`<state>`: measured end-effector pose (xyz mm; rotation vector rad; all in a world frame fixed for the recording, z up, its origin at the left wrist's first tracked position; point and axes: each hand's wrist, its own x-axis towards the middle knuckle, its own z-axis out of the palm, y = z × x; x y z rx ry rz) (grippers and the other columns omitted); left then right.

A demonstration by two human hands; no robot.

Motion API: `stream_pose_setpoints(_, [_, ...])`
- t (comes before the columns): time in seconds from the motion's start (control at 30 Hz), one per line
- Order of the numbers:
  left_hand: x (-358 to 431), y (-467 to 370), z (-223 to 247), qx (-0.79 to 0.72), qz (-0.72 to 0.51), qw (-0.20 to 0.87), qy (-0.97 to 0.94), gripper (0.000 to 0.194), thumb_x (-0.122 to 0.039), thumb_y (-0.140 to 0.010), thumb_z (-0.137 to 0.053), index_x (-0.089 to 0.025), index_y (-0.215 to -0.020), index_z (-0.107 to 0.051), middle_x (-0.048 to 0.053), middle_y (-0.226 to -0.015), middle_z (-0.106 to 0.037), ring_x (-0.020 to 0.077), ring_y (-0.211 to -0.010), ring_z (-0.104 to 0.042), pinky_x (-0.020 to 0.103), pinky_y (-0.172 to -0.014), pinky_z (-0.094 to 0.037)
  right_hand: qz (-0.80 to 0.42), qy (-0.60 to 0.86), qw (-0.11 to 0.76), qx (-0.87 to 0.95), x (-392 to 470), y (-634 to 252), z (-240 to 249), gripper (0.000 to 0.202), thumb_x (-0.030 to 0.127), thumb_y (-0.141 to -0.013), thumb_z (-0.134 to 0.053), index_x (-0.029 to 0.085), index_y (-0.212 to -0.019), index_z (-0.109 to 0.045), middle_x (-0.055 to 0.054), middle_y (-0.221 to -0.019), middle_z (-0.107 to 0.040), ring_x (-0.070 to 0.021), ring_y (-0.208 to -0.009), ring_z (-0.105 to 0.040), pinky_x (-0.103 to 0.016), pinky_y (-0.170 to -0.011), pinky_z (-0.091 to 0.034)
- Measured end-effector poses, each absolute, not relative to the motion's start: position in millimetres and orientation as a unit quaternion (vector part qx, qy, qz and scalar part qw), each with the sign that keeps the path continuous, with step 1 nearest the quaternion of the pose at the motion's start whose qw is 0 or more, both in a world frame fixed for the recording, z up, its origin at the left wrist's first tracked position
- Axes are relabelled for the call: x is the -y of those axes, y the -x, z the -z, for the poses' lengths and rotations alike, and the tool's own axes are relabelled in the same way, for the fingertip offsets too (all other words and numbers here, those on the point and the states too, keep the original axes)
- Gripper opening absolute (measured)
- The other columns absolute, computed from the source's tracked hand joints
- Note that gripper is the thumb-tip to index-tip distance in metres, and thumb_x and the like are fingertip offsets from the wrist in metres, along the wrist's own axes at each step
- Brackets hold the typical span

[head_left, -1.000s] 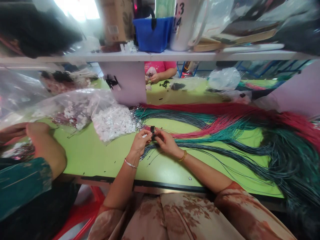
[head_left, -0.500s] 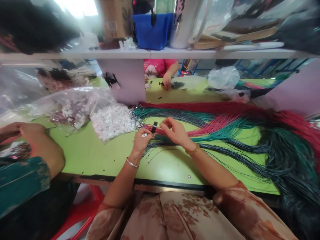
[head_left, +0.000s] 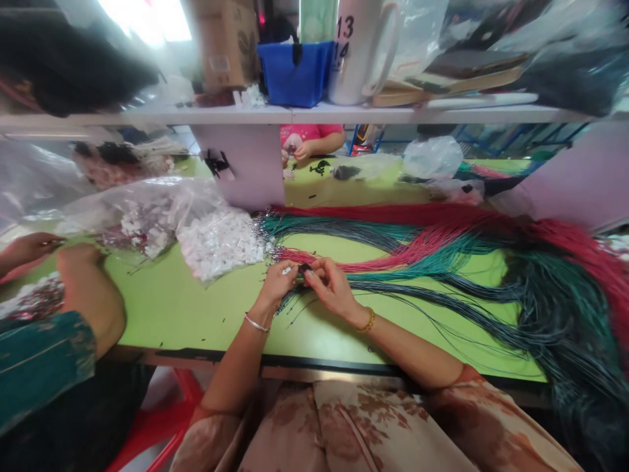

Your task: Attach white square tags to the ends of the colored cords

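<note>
My left hand (head_left: pixel 276 286) is closed in a pinch above the wire ends, with a small white connector (head_left: pixel 287 270) showing at its fingers. Between my two hands is a short, shiny black strip (head_left: pixel 304 268), perhaps tape. My right hand (head_left: pixel 334 290) is closed too, thumb and fingertips pressed on that strip, so the hands almost meet. Beneath and behind them run red wires (head_left: pixel 366 266), green wires (head_left: pixel 417 271) and dark grey wires (head_left: pixel 413 289). Just to the left lies a clear bag of white connectors (head_left: pixel 223 248).
A co-worker's arm (head_left: pixel 91 295) reaches over the green table (head_left: pixel 187 308) at left. Another person's hand (head_left: pixel 303 151) works beyond the divider (head_left: pixel 246 167). Overhead, a shelf (head_left: pixel 417 114) carries a blue bin (head_left: pixel 295 73) and a white mug (head_left: pixel 356 56). Wires pile at right.
My right hand has moved left and down, from apart to gripping the black strip. The strip, upright in my left fingers before, is now lower and mostly covered.
</note>
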<state>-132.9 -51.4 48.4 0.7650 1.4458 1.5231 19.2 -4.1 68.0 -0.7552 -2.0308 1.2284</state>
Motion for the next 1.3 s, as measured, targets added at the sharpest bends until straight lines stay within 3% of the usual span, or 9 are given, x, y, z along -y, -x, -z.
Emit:
stream_pose_setpoints(0.2, [51.5, 127.9, -52.0, -0.571, -0.587, 0.493, -0.295, 0.026, -0.033, -0.061, -0.076, -0.014, -0.064, -0.058, -0.003, -0.052, -0.049, 0.0057, -0.046, -0.039, 0.019, -0.046, -0.027, -0.331, 0.315, 0.195, 0.868, 2.8, -34.1, -56.7, 0.023, 0.039, -0.090, -0.050, 0.019, -0.089, -0.061, 0.000, -0.068, -0.065, -0.0115, -0.054, -0.051, -0.024, -0.055, -0.032])
stream_pose_setpoints(0.37, [50.2, 116.4, -44.7, -0.620, -0.620, 0.341, -0.339, 0.021, -0.030, -0.061, -0.076, -0.015, -0.063, -0.062, -0.001, -0.060, -0.059, 0.0104, -0.056, -0.050, 0.023, -0.057, -0.039, -0.412, 0.333, 0.219, 0.819, 1.9, -30.1, -56.7, 0.030, 0.042, -0.091, -0.048, 0.017, -0.085, -0.062, -0.003, -0.071, -0.069, -0.0121, -0.057, -0.055, -0.023, -0.057, -0.036])
stream_pose_setpoints(0.53, [48.1, 106.2, -41.9, -0.626, -0.630, 0.286, -0.359, 0.019, -0.033, -0.066, -0.072, -0.015, -0.065, -0.064, 0.000, -0.063, -0.062, 0.0126, -0.060, -0.053, 0.025, -0.062, -0.042, -0.486, 0.332, 0.235, 0.773, 1.3, -29.2, -61.1, 0.024, 0.034, -0.087, -0.051, 0.016, -0.099, -0.060, 0.002, -0.055, -0.062, -0.0124, -0.050, -0.056, -0.022, -0.054, -0.039])
stream_pose_setpoints(0.7, [48.0, 100.1, -45.5, -0.644, -0.619, 0.232, -0.385, 0.016, -0.030, -0.068, -0.070, -0.016, -0.065, -0.064, 0.001, -0.067, -0.064, 0.0137, -0.064, -0.055, 0.026, -0.067, -0.043, -0.598, 0.310, 0.260, 0.692, -3.4, -21.8, -57.3, 0.015, 0.033, -0.079, -0.054, 0.019, -0.075, -0.052, 0.006, -0.048, -0.053, -0.0100, -0.043, -0.051, -0.020, -0.046, -0.037])
stream_pose_setpoints(0.87, [47.0, 90.9, -39.8, -0.637, -0.620, 0.289, -0.357, 0.018, -0.030, -0.062, -0.072, -0.016, -0.061, -0.061, -0.001, -0.060, -0.060, 0.0118, -0.056, -0.050, 0.025, -0.059, -0.040, -0.632, 0.338, 0.269, 0.643, 6.5, -29.8, -56.2, 0.024, 0.038, -0.079, -0.052, 0.021, -0.065, -0.043, 0.008, -0.041, -0.044, -0.0078, -0.035, -0.042, -0.018, -0.039, -0.031])
stream_pose_setpoints(1.0, [40.0, 96.5, -41.5, -0.680, -0.625, 0.252, -0.288, 0.017, -0.029, -0.064, -0.069, -0.017, -0.060, -0.057, -0.003, -0.055, -0.054, 0.0107, -0.053, -0.045, 0.024, -0.056, -0.037, -0.615, 0.161, 0.164, 0.754, 62.6, -59.9, -77.9, 0.014, 0.029, -0.075, -0.048, 0.022, -0.062, -0.047, 0.006, -0.044, -0.050, -0.0081, -0.037, -0.043, -0.019, -0.040, -0.033])
stream_pose_setpoints(1.07, [39.9, 101.7, -48.8, -0.705, -0.616, 0.226, -0.268, 0.018, -0.030, -0.068, -0.066, -0.017, -0.061, -0.055, -0.003, -0.055, -0.052, 0.0111, -0.054, -0.045, 0.024, -0.056, -0.037, -0.537, -0.047, 0.119, 0.834, 81.6, -72.9, -94.9, 0.004, 0.024, -0.069, -0.052, 0.023, -0.067, -0.054, 0.006, -0.050, -0.056, -0.0082, -0.042, -0.044, -0.019, -0.046, -0.036])
stream_pose_setpoints(1.13, [47.0, 100.3, -58.8, -0.700, -0.581, 0.215, -0.355, 0.019, -0.033, -0.075, -0.061, -0.017, -0.065, -0.057, -0.001, -0.061, -0.057, 0.0127, -0.060, -0.050, 0.025, -0.061, -0.040, -0.471, -0.098, 0.143, 0.865, 71.7, -76.9, -112.3, 0.012, 0.024, -0.071, -0.054, 0.022, -0.081, -0.062, 0.006, -0.054, -0.060, -0.0079, -0.045, -0.045, -0.019, -0.050, -0.037])
stream_pose_setpoints(1.3, [91.8, 53.5, -69.7, -0.690, -0.379, 0.151, -0.598, 0.025, -0.036, -0.087, -0.054, -0.019, -0.104, -0.059, 0.002, -0.072, -0.064, 0.0157, -0.061, -0.057, 0.026, -0.061, -0.042, -0.185, 0.330, 0.246, 0.892, -52.7, -53.5, -124.7, 0.039, 0.034, -0.090, -0.046, 0.013, -0.123, -0.053, -0.006, -0.076, -0.068, -0.0158, -0.066, -0.058, -0.024, -0.062, -0.038])
